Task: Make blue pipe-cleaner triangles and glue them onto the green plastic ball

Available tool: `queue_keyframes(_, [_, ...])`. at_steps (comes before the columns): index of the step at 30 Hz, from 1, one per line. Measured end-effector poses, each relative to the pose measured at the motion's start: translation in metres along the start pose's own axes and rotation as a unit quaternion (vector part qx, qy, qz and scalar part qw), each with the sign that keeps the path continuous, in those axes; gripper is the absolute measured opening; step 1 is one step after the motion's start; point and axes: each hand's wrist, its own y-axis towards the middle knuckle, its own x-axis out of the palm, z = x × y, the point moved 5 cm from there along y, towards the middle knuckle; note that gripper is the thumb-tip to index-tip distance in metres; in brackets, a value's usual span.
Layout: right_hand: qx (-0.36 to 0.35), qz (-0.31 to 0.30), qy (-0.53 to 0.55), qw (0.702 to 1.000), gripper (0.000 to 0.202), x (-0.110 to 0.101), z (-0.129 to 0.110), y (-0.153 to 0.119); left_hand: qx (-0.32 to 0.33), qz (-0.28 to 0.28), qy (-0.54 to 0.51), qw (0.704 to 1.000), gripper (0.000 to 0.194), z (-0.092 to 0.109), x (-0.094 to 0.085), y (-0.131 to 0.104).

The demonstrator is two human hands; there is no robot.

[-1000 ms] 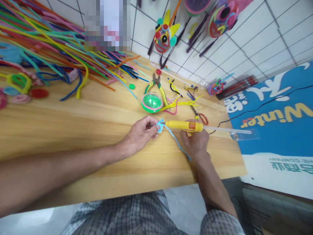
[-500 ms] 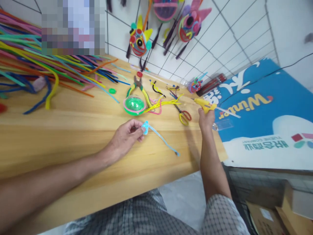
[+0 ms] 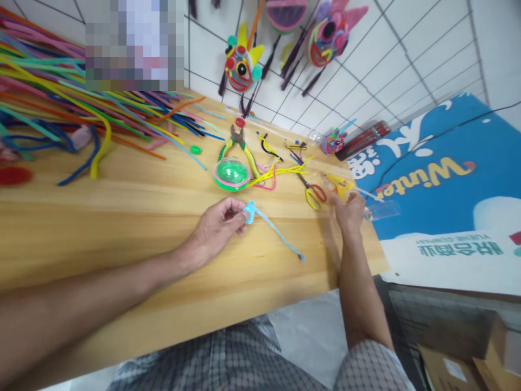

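Observation:
Between the thumb and fingers of my left hand (image 3: 222,228) is a light blue pipe cleaner (image 3: 249,213), its upper part wound into a small flat pointed piece. Its loose tail slants down to the right over the table. My right hand (image 3: 350,214) is closed around the handle of a yellow glue gun (image 3: 341,185), low at the table's right side; the fingers are partly hidden and slightly blurred. A white glue stick sticks out from the gun's back. Scissors (image 3: 314,195) with red and yellow handles lie just left of the gun.
A green half-ball with a pink rim (image 3: 232,175) sits before pliers (image 3: 237,142). Yellow pipe cleaners (image 3: 277,171) lie beside it. Many colourful pipe cleaners (image 3: 81,108) cover the left. Decorated ball ornaments (image 3: 241,68) hang on the grid behind. A blue sign (image 3: 427,179) lies right.
My right hand has lowered the glue gun toward the table and slightly left. My left hand keeps hold of the blue pipe cleaner. The whole view has shifted a little.

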Motion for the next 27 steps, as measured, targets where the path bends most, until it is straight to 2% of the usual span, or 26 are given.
queue_keyframes(1, [0.003, 0.02, 0.024, 1.0, 0.051, -0.012, -0.015, -0.012, 0.0, -0.001, -0.002, 1.0, 0.024, 0.0, 0.0, 0.0])
queue_keyframes(3, [-0.055, -0.016, 0.121, 0.991, 0.045, -0.03, -0.062, -0.042, 0.003, 0.0, -0.003, 1.0, 0.024, 0.0, 0.0, 0.0])
queue_keyframes(6, [-0.135, -0.186, 0.248, 0.941, 0.028, -0.035, -0.146, -0.091, 0.004, 0.005, -0.002, 1.0, 0.025, 0.001, 0.0, 0.0])
queue_keyframes(8, [-0.128, -0.287, 0.313, 0.896, 0.025, -0.027, -0.185, -0.115, 0.005, 0.004, 0.0, 1.0, 0.025, 0.002, 0.0, -0.001])
queue_keyframes(9, [-0.107, -0.322, 0.349, 0.873, 0.023, -0.02, -0.197, -0.122, 0.007, 0.002, 0.0, 1.0, 0.026, 0.003, 0.001, -0.001])
queue_keyframes(12, [-0.038, -0.397, 0.432, 0.809, 0.028, 0.0, -0.21, -0.131, 0.015, -0.002, -0.001, 1.0, 0.026, 0.004, 0.002, -0.002])
queue_keyframes(14, [-0.012, -0.411, 0.447, 0.795, 0.028, 0.006, -0.21, -0.13, 0.022, -0.004, -0.001, 1.0, 0.026, 0.003, 0.003, -0.002])
queue_keyframes(21, [-0.006, -0.349, 0.416, 0.839, 0.026, -0.007, -0.209, -0.123, 0.032, -0.004, 0.0, 0.999, 0.018, 0.005, 0.003, -0.002])
queue_keyframes(27, [-0.022, -0.326, 0.399, 0.857, 0.022, -0.005, -0.211, -0.129, 0.035, -0.011, 0.011, 0.999, 0.017, 0.005, 0.003, -0.004])
